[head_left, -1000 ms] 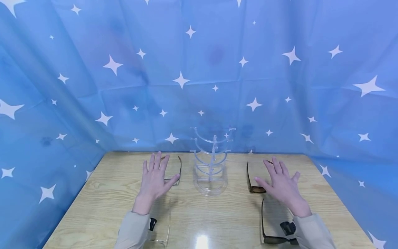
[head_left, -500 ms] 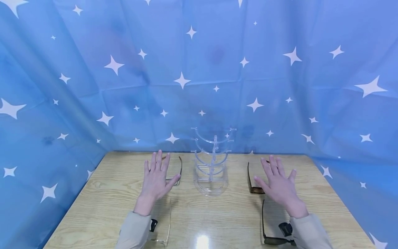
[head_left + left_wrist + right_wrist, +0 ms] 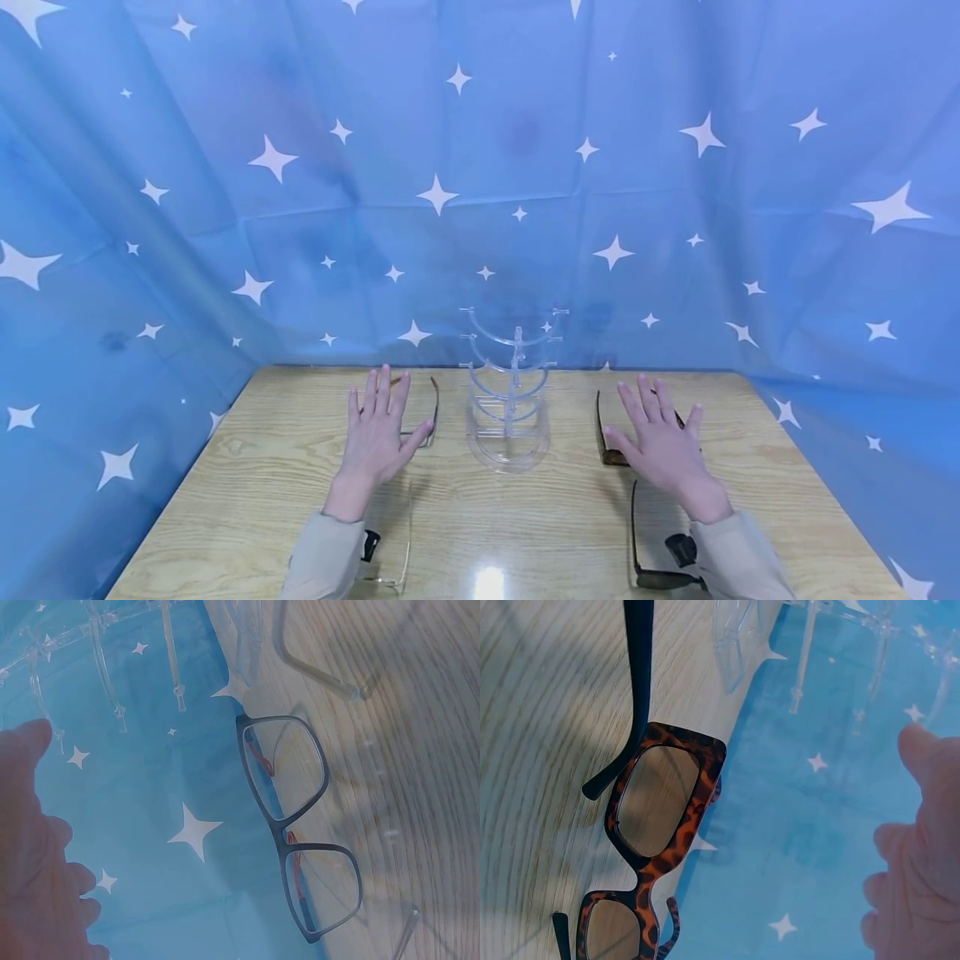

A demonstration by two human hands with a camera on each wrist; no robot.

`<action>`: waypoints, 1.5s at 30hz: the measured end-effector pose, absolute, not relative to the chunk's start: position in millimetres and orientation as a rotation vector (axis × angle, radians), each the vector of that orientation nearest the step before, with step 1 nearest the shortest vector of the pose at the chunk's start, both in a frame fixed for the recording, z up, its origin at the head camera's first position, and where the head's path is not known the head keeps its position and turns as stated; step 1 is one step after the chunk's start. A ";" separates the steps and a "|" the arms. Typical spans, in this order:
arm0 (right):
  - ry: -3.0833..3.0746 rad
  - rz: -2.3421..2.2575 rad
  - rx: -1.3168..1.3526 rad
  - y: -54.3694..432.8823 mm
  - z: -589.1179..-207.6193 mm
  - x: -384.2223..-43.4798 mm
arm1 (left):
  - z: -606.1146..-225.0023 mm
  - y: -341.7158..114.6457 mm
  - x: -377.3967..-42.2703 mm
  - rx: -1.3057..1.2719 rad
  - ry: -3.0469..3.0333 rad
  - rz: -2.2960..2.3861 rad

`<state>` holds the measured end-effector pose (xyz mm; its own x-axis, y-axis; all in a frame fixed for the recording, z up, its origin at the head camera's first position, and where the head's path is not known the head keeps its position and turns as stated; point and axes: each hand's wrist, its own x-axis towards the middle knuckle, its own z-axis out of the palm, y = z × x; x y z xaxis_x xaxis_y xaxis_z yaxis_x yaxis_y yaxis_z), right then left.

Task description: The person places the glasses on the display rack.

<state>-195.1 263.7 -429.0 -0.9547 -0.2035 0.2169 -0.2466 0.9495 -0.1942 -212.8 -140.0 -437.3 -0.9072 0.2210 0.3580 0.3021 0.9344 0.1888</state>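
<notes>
Fingers spread, my left hand hovers palm down over the left side of the table and holds nothing. Beneath it lie dark-rimmed eyeglasses with reddish temple tips, partly hidden in the head view. My right hand is likewise spread and bare, above tortoiseshell sunglasses. Closer to me are clear-framed glasses on the left, partly behind the left sleeve, and dark-framed glasses on the right, partly covered by the right sleeve. Between the hands stands a clear tiered eyewear stand with no glasses on it.
The wooden table has its far edge against a blue curtain with white stars. A bright light reflection shows at the table's near middle. Black wrist straps show at both sleeves.
My right hand has drifted a little to the left, over the tortoiseshell sunglasses. The left hand has barely moved. The glasses and the stand stay where they were.
</notes>
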 end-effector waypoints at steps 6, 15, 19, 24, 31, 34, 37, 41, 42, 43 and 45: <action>-2.901 0.322 0.346 262.4 -428.1 -194.3 | -437.6 -140.6 -212.5 -0.372 -2.756 -0.353; -2.894 0.315 0.351 257.4 -423.7 -190.3 | -436.8 -142.5 -210.5 -0.358 -2.766 -0.348; -2.875 0.334 0.378 251.3 -420.5 -187.8 | -434.5 -145.4 -207.0 -0.357 -2.762 -0.385; -2.832 0.372 0.437 241.0 -414.6 -183.3 | -429.3 -150.4 -202.0 -0.352 -2.774 -0.408; -2.825 0.440 0.517 221.4 -406.2 -178.6 | -420.5 -162.8 -191.4 -0.353 -2.761 -0.433; -2.819 0.466 0.551 212.0 -406.1 -178.2 | -418.1 -169.7 -187.0 -0.349 -2.763 -0.436; -2.785 0.505 0.592 202.4 -408.1 -178.6 | -417.4 -177.1 -182.9 -0.348 -2.758 -0.450; -2.698 0.542 0.656 189.7 -413.5 -179.9 | -417.5 -186.7 -176.4 -0.337 -2.752 -0.455; -2.679 0.553 0.669 186.6 -415.1 -179.9 | -417.7 -188.9 -174.6 -0.334 -2.750 -0.459; -2.655 0.566 0.685 183.5 -416.6 -179.8 | -417.9 -191.2 -172.6 -0.327 -2.754 -0.457; -2.621 0.590 0.707 177.3 -419.4 -179.3 | -418.3 -195.6 -168.7 -0.318 -2.752 -0.465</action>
<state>-179.3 177.3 -419.4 -0.8095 -0.3887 0.4399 -0.5398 0.7875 -0.2975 -168.7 -195.6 -418.3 -0.9202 0.1618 0.3565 0.2700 0.9216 0.2787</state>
